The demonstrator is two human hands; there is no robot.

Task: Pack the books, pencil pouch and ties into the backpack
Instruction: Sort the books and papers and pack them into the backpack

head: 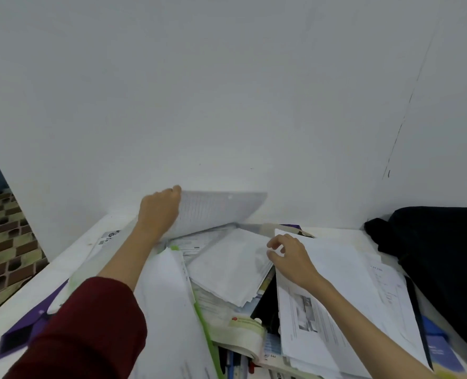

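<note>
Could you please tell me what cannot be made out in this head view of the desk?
- Backpack: cut off by the right edge; whether it is open cannot be told.
- Pencil pouch: not identifiable; loose papers cover the pile.
- Lifted sheet in the left hand: print blurred.
- Right hand: fingertips curled at a sheet edge; grip unclear.

papers (pixel 232 266) on table (pixel 62 258), backpack (pixel 440 250) right

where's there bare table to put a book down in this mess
Bare strips only: along the table's left edge beside the purple tie, and by the wall between the papers and black backpack. The middle is crowded with papers and both hands.
</note>
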